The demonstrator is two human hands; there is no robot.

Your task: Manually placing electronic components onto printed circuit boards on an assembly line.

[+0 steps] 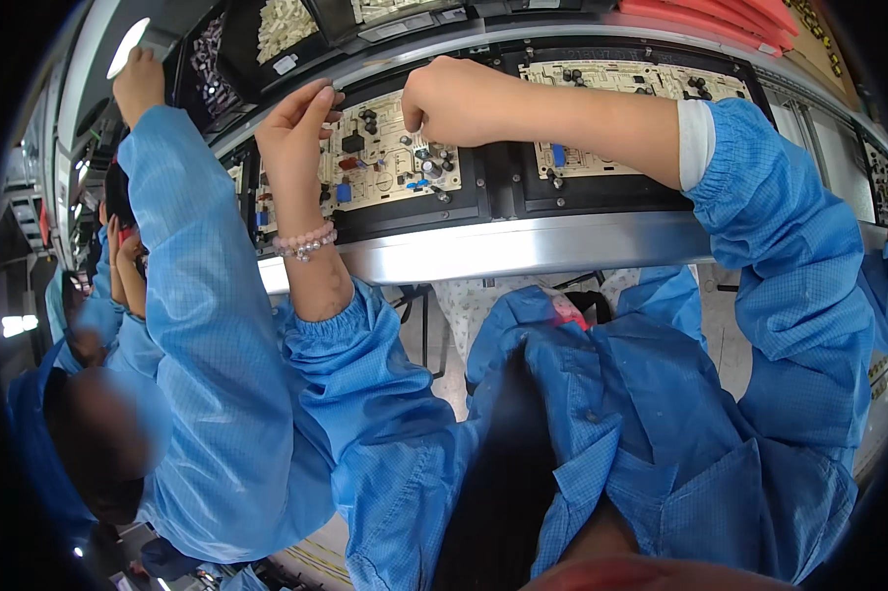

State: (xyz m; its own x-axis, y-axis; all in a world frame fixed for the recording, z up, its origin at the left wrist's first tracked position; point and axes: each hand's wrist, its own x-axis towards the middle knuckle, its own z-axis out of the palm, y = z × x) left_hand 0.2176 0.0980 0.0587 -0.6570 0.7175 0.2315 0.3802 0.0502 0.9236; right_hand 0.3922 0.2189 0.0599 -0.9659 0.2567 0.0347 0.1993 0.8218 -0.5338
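The left hand [294,123] is over the left part of one circuit board [380,175], and the right hand [459,100] is over the far right part, with its arm [602,126] going across a second circuit board [661,81] on the right. Each board sits in a frame, and a metal rail [533,244] runs along the near side of both. Behind the first board, to the left, bins hold small parts [285,28], and behind the second board is a flat stack [720,18].
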